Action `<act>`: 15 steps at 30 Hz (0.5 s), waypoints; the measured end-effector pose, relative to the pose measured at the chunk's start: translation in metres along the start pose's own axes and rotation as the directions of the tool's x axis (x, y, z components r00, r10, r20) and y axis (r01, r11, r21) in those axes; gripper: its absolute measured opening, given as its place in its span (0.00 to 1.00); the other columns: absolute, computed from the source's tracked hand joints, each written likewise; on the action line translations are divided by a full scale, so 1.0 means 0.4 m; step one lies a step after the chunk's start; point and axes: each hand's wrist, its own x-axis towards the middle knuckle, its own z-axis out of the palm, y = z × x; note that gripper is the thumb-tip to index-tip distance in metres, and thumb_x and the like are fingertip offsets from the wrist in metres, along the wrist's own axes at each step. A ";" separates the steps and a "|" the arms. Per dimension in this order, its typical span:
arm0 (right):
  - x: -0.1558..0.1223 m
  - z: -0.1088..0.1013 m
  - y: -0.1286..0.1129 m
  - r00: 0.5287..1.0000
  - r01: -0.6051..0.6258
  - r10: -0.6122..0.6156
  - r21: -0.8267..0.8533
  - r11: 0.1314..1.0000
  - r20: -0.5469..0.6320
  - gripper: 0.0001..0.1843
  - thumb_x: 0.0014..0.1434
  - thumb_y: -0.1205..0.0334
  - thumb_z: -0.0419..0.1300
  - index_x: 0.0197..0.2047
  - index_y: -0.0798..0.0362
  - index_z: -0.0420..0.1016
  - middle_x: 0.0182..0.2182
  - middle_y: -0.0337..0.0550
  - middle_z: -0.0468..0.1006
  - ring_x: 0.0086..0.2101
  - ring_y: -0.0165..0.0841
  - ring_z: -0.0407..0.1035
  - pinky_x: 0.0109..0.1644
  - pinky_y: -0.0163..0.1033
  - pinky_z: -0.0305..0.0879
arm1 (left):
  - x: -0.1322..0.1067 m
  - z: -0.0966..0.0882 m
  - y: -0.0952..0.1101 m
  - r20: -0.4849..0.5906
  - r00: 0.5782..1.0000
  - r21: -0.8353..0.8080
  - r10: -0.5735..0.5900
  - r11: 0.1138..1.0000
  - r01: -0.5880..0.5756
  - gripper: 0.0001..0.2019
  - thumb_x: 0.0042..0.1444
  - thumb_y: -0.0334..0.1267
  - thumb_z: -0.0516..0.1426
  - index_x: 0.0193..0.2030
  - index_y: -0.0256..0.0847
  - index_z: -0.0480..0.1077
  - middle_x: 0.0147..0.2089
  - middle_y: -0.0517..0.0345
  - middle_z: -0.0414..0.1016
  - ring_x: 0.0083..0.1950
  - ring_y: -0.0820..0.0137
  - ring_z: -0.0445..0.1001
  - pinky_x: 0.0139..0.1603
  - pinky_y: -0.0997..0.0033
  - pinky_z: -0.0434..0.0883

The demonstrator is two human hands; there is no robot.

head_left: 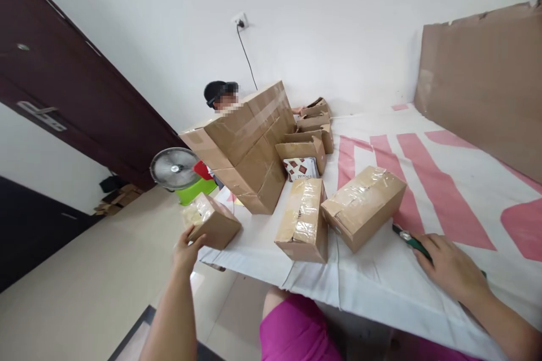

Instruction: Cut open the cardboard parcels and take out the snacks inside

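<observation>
Our left hand (189, 248) grips a tan, taped, rectangular cardboard box (217, 224), likely steadying it over the near-left corner of the bench (258, 251); our right hand (451, 267) clasps a green-handled knife (414, 242).

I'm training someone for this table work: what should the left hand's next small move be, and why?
Probably slide the small box inward with the left hand: that hand is already on it, it is at the corner of the cloth-covered table, and bare cloth shows between it and the nearest taped box. The right hand is on a green-handled tool.
</observation>
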 end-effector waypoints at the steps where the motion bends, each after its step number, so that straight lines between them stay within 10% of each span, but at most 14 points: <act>1: -0.001 0.003 0.001 1.000 0.005 -0.005 0.000 1.000 -0.001 0.22 0.66 0.53 0.46 0.53 0.54 0.74 0.41 0.48 0.76 0.41 0.40 0.71 0.44 0.45 0.70 | -0.025 -0.031 -0.019 0.023 1.000 -0.038 -0.010 0.999 0.011 0.32 0.48 0.52 0.61 0.59 0.39 0.68 0.41 0.54 0.80 0.42 0.60 0.80 0.44 0.61 0.79; 6: -0.002 0.013 0.008 1.000 0.012 -0.012 -0.016 1.000 0.007 0.22 0.67 0.53 0.45 0.53 0.53 0.74 0.40 0.48 0.76 0.40 0.40 0.71 0.42 0.45 0.69 | -0.164 -0.175 -0.106 0.296 0.955 -0.264 -0.028 0.958 0.110 0.38 0.27 0.59 0.69 0.49 0.45 0.76 0.48 0.54 0.81 0.54 0.49 0.76 0.54 0.54 0.75; 10: -0.002 0.015 0.011 1.000 0.015 -0.015 -0.021 1.000 0.002 0.22 0.66 0.53 0.45 0.52 0.54 0.74 0.40 0.48 0.76 0.39 0.41 0.71 0.41 0.46 0.68 | -0.234 -0.190 -0.117 0.459 0.888 -0.267 -0.001 0.954 0.139 0.33 0.30 0.58 0.68 0.46 0.48 0.77 0.52 0.55 0.79 0.55 0.47 0.75 0.55 0.52 0.75; 15: -0.001 0.009 0.007 1.000 0.019 -0.019 -0.005 1.000 0.003 0.23 0.66 0.52 0.45 0.52 0.54 0.74 0.39 0.49 0.76 0.40 0.42 0.71 0.43 0.46 0.68 | -0.277 -0.109 0.008 0.037 0.984 -0.068 0.173 0.983 -0.170 0.20 0.50 0.42 0.56 0.50 0.45 0.75 0.63 0.49 0.69 0.66 0.49 0.65 0.66 0.48 0.64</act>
